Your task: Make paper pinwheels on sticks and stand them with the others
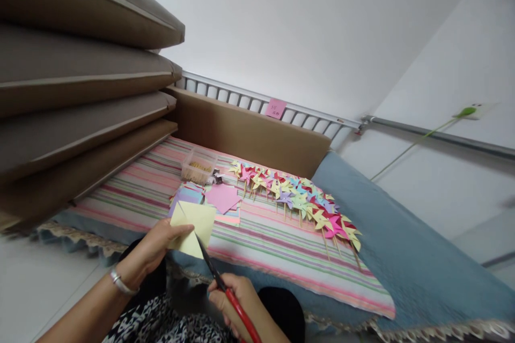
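Pinwheels point(300, 202) in many colours lie massed on the striped cloth point(257, 246), to the right of a clear plastic box point(186, 173), and look finished to me. Loose paper point(223, 198) stacked just in front of the box seems yet to be worked. Farther out in front of the box, a yellow sheet point(204, 218) is, I judge, only partway cut: the left hand point(163, 238) pinches it between thumb and fingers, while the right hand point(243, 286) curls around red-handled scissors point(219, 280), blades against the paper. Inside the box sit small golden-brown pieces point(200, 165), too tiny to identify.
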A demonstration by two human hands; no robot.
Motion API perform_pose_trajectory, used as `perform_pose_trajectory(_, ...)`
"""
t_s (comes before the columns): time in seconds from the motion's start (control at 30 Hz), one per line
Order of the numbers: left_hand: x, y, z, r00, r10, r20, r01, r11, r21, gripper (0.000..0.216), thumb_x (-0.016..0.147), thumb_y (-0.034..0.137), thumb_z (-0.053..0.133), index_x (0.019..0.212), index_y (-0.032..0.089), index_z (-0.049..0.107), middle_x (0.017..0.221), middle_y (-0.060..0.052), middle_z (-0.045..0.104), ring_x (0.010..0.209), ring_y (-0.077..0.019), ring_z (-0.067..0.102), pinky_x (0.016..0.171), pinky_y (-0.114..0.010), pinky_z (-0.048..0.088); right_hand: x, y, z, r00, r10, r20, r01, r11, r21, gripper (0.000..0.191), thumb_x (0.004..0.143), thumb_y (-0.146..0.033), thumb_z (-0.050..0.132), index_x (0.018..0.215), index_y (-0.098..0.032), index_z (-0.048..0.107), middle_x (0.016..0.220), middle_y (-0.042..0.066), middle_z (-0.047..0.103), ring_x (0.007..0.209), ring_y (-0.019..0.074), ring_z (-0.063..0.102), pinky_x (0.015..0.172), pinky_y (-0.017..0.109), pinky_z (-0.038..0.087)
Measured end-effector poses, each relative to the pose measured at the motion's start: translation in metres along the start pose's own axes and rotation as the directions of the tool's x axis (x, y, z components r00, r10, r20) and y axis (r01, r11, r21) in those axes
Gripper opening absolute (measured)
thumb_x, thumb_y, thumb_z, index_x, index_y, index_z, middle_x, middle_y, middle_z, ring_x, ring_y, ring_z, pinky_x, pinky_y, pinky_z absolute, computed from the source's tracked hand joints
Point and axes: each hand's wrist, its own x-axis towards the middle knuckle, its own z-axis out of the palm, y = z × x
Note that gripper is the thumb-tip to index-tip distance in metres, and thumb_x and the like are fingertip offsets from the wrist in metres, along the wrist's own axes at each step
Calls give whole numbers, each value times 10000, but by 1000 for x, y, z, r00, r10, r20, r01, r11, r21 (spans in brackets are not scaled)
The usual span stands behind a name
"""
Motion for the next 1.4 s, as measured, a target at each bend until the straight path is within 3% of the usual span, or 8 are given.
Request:
perform_pose_trajectory(0.17, 0, 1, 0, 1000, -1, -18, 1, 1000, 30, 365, 629, 282, 746, 930, 80, 704, 781, -120, 752, 650, -242, 673, 599, -301, 505, 1, 3, -5, 997, -37, 66, 42, 996, -80, 219, 816, -335, 502, 903, -181, 631, 520, -55, 447, 386, 74, 385, 352, 162, 276)
perform_pose_trajectory(0.37, 1, 10, -10, 999, -27, -37, 30, 995, 94, 314, 602, 290, 752, 846, 94, 719, 738, -112, 753, 667, -288, 686, 647, -362, 519, 10, 47, -20, 976, -217, -1, 213, 960, -183, 305, 703, -144, 524, 990, -184, 620, 566, -50, 515, 468, 87, 445, 478, 181, 348)
perform_pose_trajectory(0.53, -1, 5, -5, 991, -88, 97, 63, 970, 235, 254, 605, 261, 739, 805, 105, 743, 766, -115, 756, 639, -251, 677, 606, -296, 490, 13, 39, -43, 900, -397, -179, 365, 912, -188, 460, 689, -126, 537, 1141, -211, 537, 983, 45, 641, 702, 143, 553, 667, 246, 439)
perform_pose_trajectory(0.67, -3, -8, 10, 957, -161, 242, 76, 942, 326, 218, 600, 229, 730, 784, 114, 751, 771, -113, 754, 622, -238, 666, 585, -276, 472, 29, 11, -47, 868, -429, -252, 428, 902, -61, 459, 718, -232, 618, 1160, -215, 496, 1038, 66, 617, 767, 162, 568, 705, 276, 454)
perform_pose_trajectory(0.87, -4, -12, 20, 938, -193, 288, 81, 929, 360, 218, 613, 241, 732, 788, 112, 748, 777, -119, 752, 625, -234, 663, 599, -283, 473, 58, 0, -28, 916, -385, -115, 402, 888, 223, 452, 636, -140, 593, 1079, -188, 521, 792, -19, 584, 571, 102, 498, 544, 217, 397)
perform_pose_trajectory(0.97, -6, -9, 19, 948, -187, 258, 114, 956, 271, 264, 659, 296, 728, 824, 90, 738, 761, -126, 747, 623, -221, 660, 596, -280, 479, 60, 0, -21, 914, -358, -191, 402, 862, 307, 409, 633, -148, 591, 1033, -181, 512, 747, -26, 581, 552, 106, 491, 530, 215, 382)
perform_pose_trajectory(1.17, -15, -28, 30, 977, -131, 170, 175, 945, -276, 334, 700, 298, 724, 991, 136, 692, 963, -116, 739, 849, -245, 684, 779, -326, 517, 63, 6, -10, 859, -327, -394, 488, 757, 435, 377, 707, -239, 580, 1065, -187, 474, 891, 23, 622, 710, 156, 588, 646, 246, 447)
perform_pose_trajectory(1.4, -12, -44, 47, 998, -59, 6, 58, 956, -288, 450, 645, 266, 757, 1061, 124, 658, 938, -123, 745, 804, -267, 695, 739, -331, 521, 72, 10, 8, 820, -337, -463, 517, 783, 345, 372, 729, -217, 568, 1088, -192, 476, 965, 42, 624, 835, 179, 593, 747, 273, 464)
